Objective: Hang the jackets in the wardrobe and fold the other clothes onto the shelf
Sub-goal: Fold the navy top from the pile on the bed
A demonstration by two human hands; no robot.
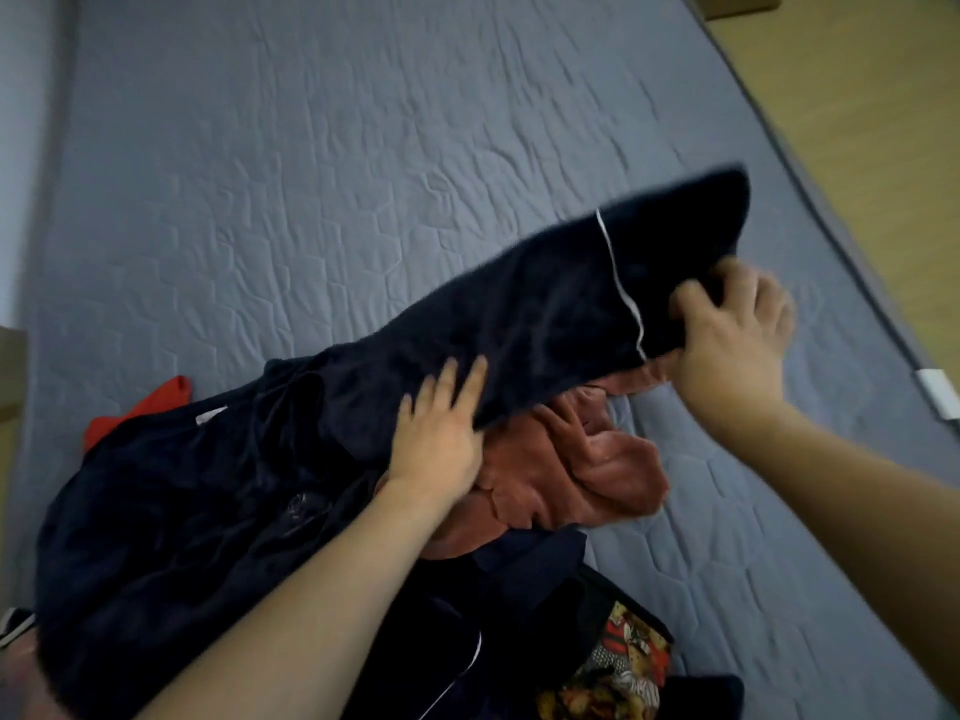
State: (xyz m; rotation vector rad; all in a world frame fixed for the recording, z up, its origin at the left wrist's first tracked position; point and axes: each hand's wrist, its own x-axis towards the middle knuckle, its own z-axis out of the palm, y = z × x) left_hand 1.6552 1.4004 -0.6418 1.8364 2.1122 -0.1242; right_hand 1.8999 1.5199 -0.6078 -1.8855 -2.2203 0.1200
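A dark navy garment with a thin white piping line (545, 314) stretches across a pile of clothes on the bed. My right hand (727, 330) grips its far end, lifted slightly above the mattress. My left hand (441, 433) holds the garment's lower edge near its middle, fingers on top of the fabric. Under it lies a crumpled rust-pink garment (582, 470). More dark clothing (182, 537) fills the lower left of the pile. A red piece (156, 407) peeks out at the left.
The pile lies on a grey-blue quilted mattress (363, 174). A patterned red-and-yellow fabric (618, 667) lies at the bottom. Wooden floor (857, 122) runs along the right side of the bed. A cardboard box corner (10, 366) shows at the left edge.
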